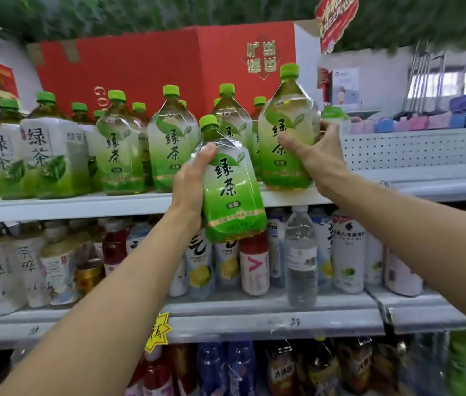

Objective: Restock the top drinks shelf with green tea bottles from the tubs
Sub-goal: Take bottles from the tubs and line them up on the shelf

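My left hand [190,184] grips a green tea bottle [233,192] by its side, thumb up near the shoulder and the rest of my fingers [207,152] curled round the far side of the label; the bottle is upright, tipped a little to the left, and hangs in front of the top shelf [68,207] edge, its base down over the drinks on the second shelf [254,310]. My right hand [316,155] is wrapped round a second green tea bottle [287,130], thumb across the front of the label and fingers curled behind its right side; this one leans slightly and its base sits at the front lip of the top shelf, at the right end of the row. To the left, more green tea bottles [123,150] with green caps stand in rows on the same shelf, and further left are squarer white-labelled tea bottles [47,155]. Behind them sits a big red carton [154,72]. On the second shelf is a mix of drinks, among them a clear water bottle [300,258] and a red-capped bottle [254,264]. A yellow starburst tag [158,331] hangs on the second shelf's edge.
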